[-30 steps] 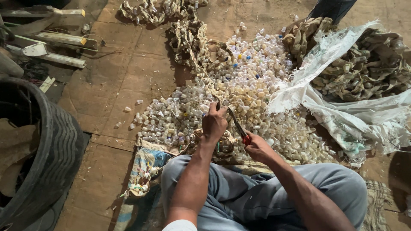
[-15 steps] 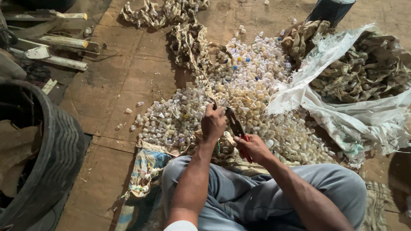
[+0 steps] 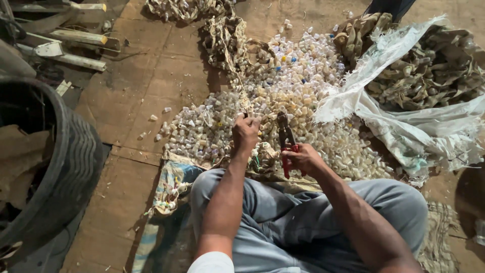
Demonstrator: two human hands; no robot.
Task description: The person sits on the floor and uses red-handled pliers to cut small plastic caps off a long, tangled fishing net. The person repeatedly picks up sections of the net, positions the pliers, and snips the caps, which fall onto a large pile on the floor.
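My left hand point(image 3: 245, 132) is closed around a strip of tan webbing point(image 3: 237, 60) studded with small plastic caps; the strip runs away from me across the floor. My right hand point(image 3: 303, 157) grips red-handled cutters point(image 3: 285, 139), their dark jaws pointing up just right of my left hand. A broad heap of small whitish plastic caps point(image 3: 293, 96) lies on the floor in front of my knees, under and around both hands. A bunched piece of webbing point(image 3: 262, 154) rests between my hands.
A torn white woven sack point(image 3: 404, 126) holds a pile of more tan webbing point(image 3: 434, 71) at the right. An old tyre point(image 3: 60, 167) stands at the left, metal scraps point(image 3: 65, 45) behind it. Another person's leg point(image 3: 391, 6) shows at the top. A patterned cloth point(image 3: 172, 187) lies by my left knee.
My right hand has swung the cutters from lying slanted to nearly upright and closer to my left hand. My left hand has stayed gripping the strip. The view has shifted slightly.
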